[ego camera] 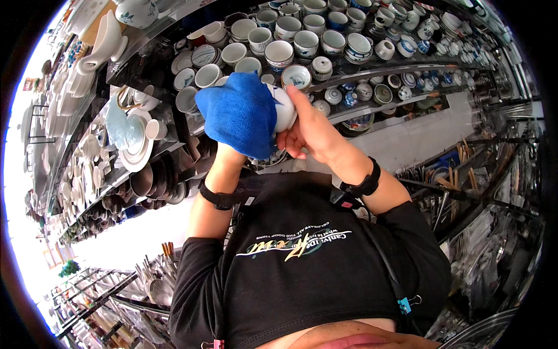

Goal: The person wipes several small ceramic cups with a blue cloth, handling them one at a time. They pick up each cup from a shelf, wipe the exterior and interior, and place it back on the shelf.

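A blue cloth (239, 113) is draped over my left hand, hiding its fingers; only the left wrist (229, 157) shows below it. The cloth presses against a white ceramic vessel (284, 108) with blue markings, probably a cup, and covers much of it. My right hand (309, 126) grips the vessel's other side, thumb on top and fingers curled underneath. Just beyond both hands, rows of cups fill a shelf. A patterned bowl (296, 77) sits right behind my right thumb, near a ribbed lidded jar (322, 67).
Stacked cups (287, 29) crowd the upper shelf (348, 72), with small lidded pots (333, 96) below. On the left shelf stand white plates (138, 148), a small white cup (156, 129) and dark bowls (142, 179). Racks of utensils (161, 291) flank me.
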Demonstrator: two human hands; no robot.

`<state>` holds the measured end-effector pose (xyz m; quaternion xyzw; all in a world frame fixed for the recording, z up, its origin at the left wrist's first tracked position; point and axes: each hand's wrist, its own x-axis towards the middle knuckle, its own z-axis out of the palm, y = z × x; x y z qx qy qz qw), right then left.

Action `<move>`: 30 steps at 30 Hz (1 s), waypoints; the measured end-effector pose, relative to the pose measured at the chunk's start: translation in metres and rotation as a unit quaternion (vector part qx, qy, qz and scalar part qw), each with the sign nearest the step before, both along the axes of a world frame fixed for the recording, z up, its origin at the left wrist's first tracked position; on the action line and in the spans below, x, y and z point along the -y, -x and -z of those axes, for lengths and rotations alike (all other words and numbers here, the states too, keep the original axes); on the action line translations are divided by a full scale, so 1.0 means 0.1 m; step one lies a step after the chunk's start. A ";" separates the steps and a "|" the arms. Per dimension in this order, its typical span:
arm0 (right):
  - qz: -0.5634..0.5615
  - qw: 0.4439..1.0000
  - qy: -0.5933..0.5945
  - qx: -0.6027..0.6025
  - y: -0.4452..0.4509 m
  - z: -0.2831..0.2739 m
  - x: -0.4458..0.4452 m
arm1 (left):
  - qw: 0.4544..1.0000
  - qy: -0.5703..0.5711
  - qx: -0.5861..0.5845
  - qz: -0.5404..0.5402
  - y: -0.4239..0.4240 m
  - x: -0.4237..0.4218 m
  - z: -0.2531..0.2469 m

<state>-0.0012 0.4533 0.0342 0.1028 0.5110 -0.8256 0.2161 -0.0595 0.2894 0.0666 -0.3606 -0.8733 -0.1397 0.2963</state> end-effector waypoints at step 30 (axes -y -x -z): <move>-0.019 0.999 0.039 0.002 0.19 0.22 -0.03 | 0.976 0.074 0.156 -0.133 -0.09 -0.08 -0.06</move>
